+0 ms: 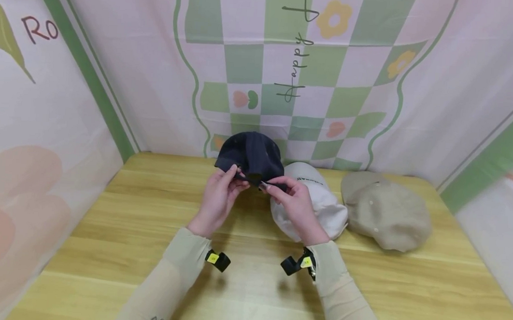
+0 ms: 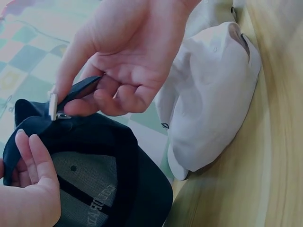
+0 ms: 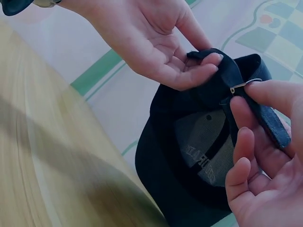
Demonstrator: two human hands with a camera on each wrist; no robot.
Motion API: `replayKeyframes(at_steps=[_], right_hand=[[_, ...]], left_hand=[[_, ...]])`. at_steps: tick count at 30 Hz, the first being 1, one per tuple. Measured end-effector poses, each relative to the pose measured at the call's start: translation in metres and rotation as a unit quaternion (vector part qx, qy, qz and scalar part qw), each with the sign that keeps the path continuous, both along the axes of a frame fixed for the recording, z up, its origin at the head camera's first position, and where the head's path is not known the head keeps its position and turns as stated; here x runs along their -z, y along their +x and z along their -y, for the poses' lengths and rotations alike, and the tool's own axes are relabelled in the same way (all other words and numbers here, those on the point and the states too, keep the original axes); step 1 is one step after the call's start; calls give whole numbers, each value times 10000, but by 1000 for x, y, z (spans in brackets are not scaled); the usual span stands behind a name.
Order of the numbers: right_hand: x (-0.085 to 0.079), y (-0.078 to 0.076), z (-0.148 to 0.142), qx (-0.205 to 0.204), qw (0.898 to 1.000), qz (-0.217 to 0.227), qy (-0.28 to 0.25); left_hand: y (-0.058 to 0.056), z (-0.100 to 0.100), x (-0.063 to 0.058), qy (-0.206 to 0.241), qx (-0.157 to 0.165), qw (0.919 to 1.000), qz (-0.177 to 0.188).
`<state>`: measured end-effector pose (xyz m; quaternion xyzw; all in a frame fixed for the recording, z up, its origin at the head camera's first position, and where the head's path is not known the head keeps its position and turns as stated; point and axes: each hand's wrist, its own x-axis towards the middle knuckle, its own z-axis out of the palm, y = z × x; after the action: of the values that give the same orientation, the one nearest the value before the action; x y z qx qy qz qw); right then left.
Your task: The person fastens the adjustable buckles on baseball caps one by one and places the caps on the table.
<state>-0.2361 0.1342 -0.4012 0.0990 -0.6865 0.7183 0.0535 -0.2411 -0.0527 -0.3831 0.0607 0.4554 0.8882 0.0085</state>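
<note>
A dark navy cap (image 1: 251,152) is held up near the back of the table, its hollow inside and lettered lining (image 2: 90,175) showing in the left wrist view. My left hand (image 1: 217,201) grips the cap's back band on the left, fingers curled round the fabric. With thumb and fingers, my right hand (image 1: 297,205) pinches the small metal buckle (image 3: 245,85) on the adjusting strap (image 3: 267,118). The strap's loose end runs past those fingers. Just beside the right hand lies a white cap (image 1: 312,182), partly covered by that hand and forearm.
A beige cap (image 1: 386,212) lies right of the white one on the wooden table (image 1: 126,230). Behind the table hangs a checked, flowered cloth (image 1: 279,64), close to the navy cap. Pale printed cloth (image 1: 45,120) also hangs along both sides.
</note>
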Motion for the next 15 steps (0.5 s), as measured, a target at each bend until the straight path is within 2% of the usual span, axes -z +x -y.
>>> replayKeyframes(at_steps=[5, 8, 15], right_hand=[[-1, 1, 3, 554, 9984, -81, 49], [-2, 1, 3, 833, 9962, -202, -160], [-2, 0, -1, 992, 9926, -338, -609]], left_hand=[[1, -2, 2, -126, 51, 9999, -22], [1, -1, 2, -166, 9, 9999, 23], [-1, 2, 2, -137, -212, 9995, 176]])
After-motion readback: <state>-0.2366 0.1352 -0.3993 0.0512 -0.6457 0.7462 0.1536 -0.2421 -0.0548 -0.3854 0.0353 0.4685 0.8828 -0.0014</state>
